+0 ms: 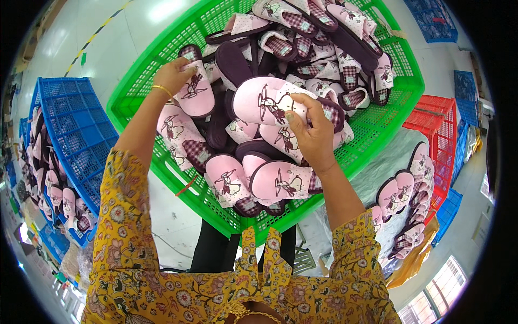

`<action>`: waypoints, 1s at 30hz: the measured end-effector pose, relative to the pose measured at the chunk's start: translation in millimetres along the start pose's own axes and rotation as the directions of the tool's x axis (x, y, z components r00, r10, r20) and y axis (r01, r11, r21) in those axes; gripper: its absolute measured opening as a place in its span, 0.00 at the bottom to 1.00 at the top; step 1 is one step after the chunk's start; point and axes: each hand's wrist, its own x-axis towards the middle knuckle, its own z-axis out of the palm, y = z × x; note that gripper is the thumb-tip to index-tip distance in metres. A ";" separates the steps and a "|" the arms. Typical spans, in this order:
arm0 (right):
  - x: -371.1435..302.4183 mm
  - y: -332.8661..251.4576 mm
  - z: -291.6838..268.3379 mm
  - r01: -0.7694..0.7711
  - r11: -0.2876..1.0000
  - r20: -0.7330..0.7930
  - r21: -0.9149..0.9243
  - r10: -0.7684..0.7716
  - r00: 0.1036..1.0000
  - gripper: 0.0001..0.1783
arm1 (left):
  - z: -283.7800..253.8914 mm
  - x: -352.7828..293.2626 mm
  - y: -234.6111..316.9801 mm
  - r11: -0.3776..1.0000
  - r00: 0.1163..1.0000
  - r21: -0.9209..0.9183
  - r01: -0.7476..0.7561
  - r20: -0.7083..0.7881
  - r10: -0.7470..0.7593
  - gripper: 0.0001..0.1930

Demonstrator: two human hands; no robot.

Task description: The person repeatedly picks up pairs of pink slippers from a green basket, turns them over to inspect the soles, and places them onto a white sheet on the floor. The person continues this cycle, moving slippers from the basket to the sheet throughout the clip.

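Observation:
My right hand (pixel 314 130) grips a pink slipper (pixel 249 101) with a dark sole and a cartoon dog print, thumb on top, above the pile. At the left side of the green basket (pixel 129 97), my left hand (pixel 174 76) is closed on another pink slipper (pixel 197 96) near its checked heel end; some fingers are hidden behind it. Below my hands lie more slippers, among them one (pixel 280 181) with its toe to the left. A dark sole (pixel 233 63) faces up between the two held slippers.
A blue crate (pixel 75 129) stands at the left, beside a heap of slippers (pixel 54 186). On the right, rows of slippers (pixel 396 191) lie on a pale plastic-like surface, near a red crate (pixel 431 116). Another blue crate (pixel 431 21) sits at the far right.

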 end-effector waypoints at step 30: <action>-26.0 5.8 -62.1 0.013 0.984 -0.049 -0.178 -0.022 0.999 0.21 | 24.2 -112.2 149.8 0.879 0.910 0.307 -0.365 -0.084 0.407 0.09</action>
